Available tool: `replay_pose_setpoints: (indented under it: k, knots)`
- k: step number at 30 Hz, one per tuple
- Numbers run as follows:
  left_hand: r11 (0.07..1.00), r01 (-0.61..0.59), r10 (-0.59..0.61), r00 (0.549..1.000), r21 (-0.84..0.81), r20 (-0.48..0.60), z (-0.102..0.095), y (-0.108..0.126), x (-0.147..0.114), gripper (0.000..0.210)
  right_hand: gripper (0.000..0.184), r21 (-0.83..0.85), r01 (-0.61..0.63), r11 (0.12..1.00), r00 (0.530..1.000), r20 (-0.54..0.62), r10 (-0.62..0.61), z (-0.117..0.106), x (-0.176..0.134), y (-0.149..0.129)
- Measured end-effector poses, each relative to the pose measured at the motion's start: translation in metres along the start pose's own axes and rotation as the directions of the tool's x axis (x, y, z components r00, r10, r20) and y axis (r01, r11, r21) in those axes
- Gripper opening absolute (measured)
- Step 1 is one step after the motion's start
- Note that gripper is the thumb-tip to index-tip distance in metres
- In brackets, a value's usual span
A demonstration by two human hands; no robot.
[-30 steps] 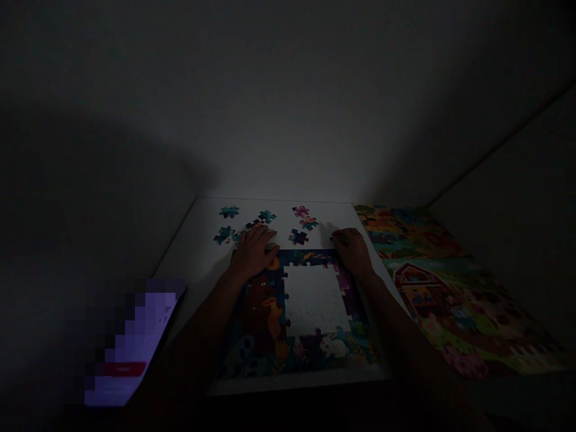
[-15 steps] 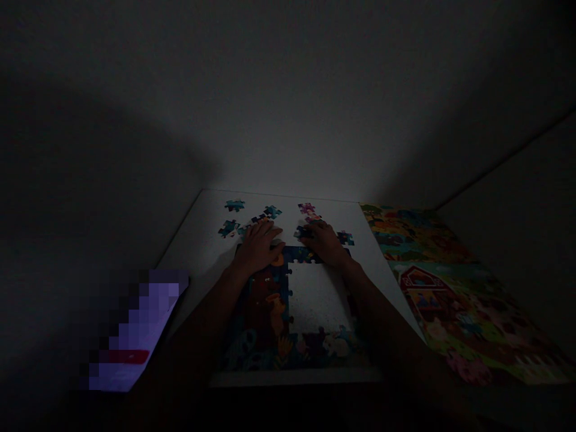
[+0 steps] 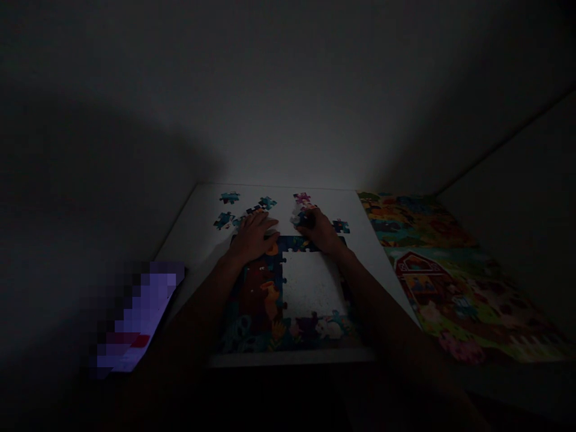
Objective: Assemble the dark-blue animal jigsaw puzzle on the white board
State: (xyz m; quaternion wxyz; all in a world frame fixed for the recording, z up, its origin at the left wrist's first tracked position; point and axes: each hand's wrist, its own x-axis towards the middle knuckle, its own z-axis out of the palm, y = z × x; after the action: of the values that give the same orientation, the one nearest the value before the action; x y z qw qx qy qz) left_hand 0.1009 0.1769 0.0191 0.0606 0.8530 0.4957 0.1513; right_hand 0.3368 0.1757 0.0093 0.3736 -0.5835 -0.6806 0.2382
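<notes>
A partly assembled jigsaw puzzle [image 3: 258, 288] with a dark animal picture lies on the white tabletop [image 3: 310, 282], its frame surrounding a bare middle. My left hand [image 3: 252, 237] rests with fingers spread at the puzzle's upper left corner, its fingertips near loose pieces. Beyond the top edge, my right hand [image 3: 318, 230] pinches a dark puzzle piece [image 3: 300, 218] between thumb and fingers; part of the piece is covered. A pink puzzle piece [image 3: 302, 197] lies just past it, and a dark blue piece [image 3: 342, 226] lies to the right of that hand.
Loose teal pieces [image 3: 229, 197] lie at the far left of the table. At right are two finished pictures, a farm puzzle [image 3: 454, 300] and a jungle-like one [image 3: 405, 219]. A lit, pixelated screen [image 3: 146, 318] stands at left. Walls rise behind; the room is dim.
My right fingers have curled in, and the dark piece under them appears tilted up from the table. My left hand stays nearly still. The whole view has shifted slightly.
</notes>
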Motion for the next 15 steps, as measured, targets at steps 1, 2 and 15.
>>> replay_pose_setpoints:
  k: [1, 2, 15]
  knots:
    - [1.0, 0.003, -0.003, 1.0, 0.001, 0.004, -0.001, 0.0, 0.0, 0.042, 0.044, 0.046, -0.003, 0.999, 1.0, 0.0, 0.003, -0.001, -0.002, -0.001]
    - [1.0, 0.006, -0.006, 1.0, 0.002, 0.009, -0.001, 0.001, 0.0, 0.042, 0.043, 0.087, -0.009, 0.996, 1.0, 0.0, 0.009, -0.003, -0.004, -0.003]
    - [1.0, 0.029, -0.029, 0.999, -0.008, 0.031, 0.0, 0.001, 0.0, 0.043, 0.034, 0.441, -0.064, 0.895, 0.996, 0.091, 0.026, -0.01, -0.02, -0.021]
